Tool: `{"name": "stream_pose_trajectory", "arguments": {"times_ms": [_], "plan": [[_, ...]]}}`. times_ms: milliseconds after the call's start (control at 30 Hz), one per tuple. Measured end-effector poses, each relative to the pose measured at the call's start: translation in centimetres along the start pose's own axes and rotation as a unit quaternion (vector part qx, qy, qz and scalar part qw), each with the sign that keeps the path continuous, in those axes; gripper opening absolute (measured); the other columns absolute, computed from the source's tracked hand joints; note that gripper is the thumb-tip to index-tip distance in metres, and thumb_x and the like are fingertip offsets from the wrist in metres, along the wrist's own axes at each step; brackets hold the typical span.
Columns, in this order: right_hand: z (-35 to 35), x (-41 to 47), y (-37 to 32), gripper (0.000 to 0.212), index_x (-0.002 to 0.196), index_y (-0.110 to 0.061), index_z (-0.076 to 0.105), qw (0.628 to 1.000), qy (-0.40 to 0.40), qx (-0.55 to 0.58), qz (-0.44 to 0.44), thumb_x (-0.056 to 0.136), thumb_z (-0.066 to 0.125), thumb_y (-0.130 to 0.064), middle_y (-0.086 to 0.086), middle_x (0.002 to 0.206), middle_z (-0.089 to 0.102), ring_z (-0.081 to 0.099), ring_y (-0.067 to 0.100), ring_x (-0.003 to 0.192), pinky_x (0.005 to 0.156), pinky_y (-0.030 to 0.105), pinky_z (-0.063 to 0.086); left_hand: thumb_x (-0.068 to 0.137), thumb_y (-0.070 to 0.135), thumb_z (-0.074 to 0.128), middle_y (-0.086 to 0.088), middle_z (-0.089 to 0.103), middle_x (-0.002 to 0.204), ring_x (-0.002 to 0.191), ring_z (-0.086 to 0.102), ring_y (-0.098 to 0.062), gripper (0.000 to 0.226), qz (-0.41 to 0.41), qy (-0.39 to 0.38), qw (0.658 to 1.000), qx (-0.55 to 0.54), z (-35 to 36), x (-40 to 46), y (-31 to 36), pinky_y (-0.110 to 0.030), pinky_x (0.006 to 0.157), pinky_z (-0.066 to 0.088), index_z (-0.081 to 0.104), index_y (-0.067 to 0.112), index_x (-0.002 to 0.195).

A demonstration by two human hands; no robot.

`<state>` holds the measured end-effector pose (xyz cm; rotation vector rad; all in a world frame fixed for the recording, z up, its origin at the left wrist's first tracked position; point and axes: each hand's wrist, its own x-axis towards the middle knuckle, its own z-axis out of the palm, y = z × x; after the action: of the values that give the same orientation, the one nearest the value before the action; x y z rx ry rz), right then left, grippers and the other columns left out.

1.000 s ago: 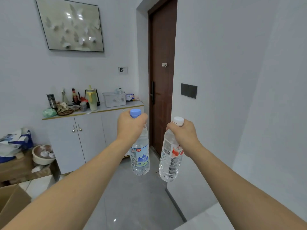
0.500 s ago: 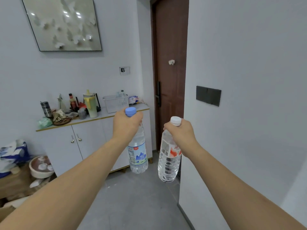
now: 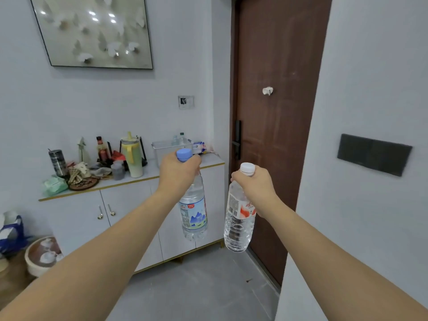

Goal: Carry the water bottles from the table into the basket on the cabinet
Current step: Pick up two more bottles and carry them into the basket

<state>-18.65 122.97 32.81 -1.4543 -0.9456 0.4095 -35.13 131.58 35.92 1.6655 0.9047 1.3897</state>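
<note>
Closer now, the cabinet [image 3: 129, 205] and its basket [image 3: 162, 150] loom ahead. Left hand [image 3: 178, 172] and right hand [image 3: 254, 186] curl fingers round the necks of blue-capped bottle [image 3: 193, 214] and white-capped bottle [image 3: 238, 225], hanging upright for carrying.

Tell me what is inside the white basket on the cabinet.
Two bottle tops stick up above the rim of the white basket, so at least two bottles are already inside. The basket's wall and the left hand hide everything lower.
</note>
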Motion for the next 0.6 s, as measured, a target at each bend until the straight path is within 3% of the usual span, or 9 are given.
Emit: {"name": "stream_pose_trajectory", "arguments": {"times_ms": [133,233,367,433,600], "plan": [[5.0,4.5,-0.6,0.013,0.072,-0.008,0.057,1.000,0.010,0.013,-0.005,0.073,0.066,-0.018,0.001,0.062,0.047,0.043,0.013,0.060,0.055,0.030,0.037,0.071,0.023,0.063,-0.022,0.067,0.069,0.056,0.056,-0.019,0.028,0.019,-0.002,1.000,-0.007,-1.8,6.1,-2.1,-0.033,0.057,0.047,0.061,-0.005,0.072],[8.0,7.6,-0.6,0.021,0.081,0.002,0.061,1.000,-0.007,0.001,0.006,0.074,0.067,-0.017,0.004,0.066,0.050,0.046,0.014,0.062,0.053,0.029,0.038,0.074,0.016,0.064,-0.019,0.062,0.064,0.055,0.053,-0.017,0.024,0.012,0.005,1.000,-0.014,-2.4,9.6,-4.1,-0.030,0.055,0.043,0.059,-0.007,0.073],[11.7,12.3,0.2,0.014,0.071,-0.013,0.055,1.000,-0.014,-0.003,0.012,0.073,0.068,-0.017,0.002,0.063,0.046,0.042,0.016,0.060,0.052,0.029,0.036,0.073,0.014,0.063,-0.010,0.058,0.062,0.052,0.054,-0.014,0.015,-0.023,0.010,0.999,-0.046,-3.0,14.1,-7.5,-0.029,0.056,0.043,0.057,0.000,0.072],[13.4,14.8,1.2,0.017,0.069,-0.015,0.053,1.000,-0.014,-0.003,0.014,0.073,0.069,-0.018,-0.001,0.060,0.045,0.041,0.014,0.057,0.052,0.028,0.036,0.069,0.017,0.062,-0.009,0.059,0.062,0.054,0.053,-0.015,0.021,-0.034,0.022,0.998,-0.051,-3.1,16.6,-9.3,-0.029,0.056,0.043,0.058,-0.003,0.073],[17.5,22.3,4.1,0.020,0.064,-0.018,0.053,0.999,-0.034,0.018,0.022,0.074,0.070,-0.014,-0.014,0.045,0.045,0.042,0.006,0.047,0.041,0.018,0.036,0.075,0.011,0.064,-0.008,0.064,0.064,0.055,0.060,-0.014,0.007,-0.034,0.029,0.999,-0.030,-2.5,23.9,-13.8,-0.031,0.061,0.050,0.060,0.008,0.071]]}}
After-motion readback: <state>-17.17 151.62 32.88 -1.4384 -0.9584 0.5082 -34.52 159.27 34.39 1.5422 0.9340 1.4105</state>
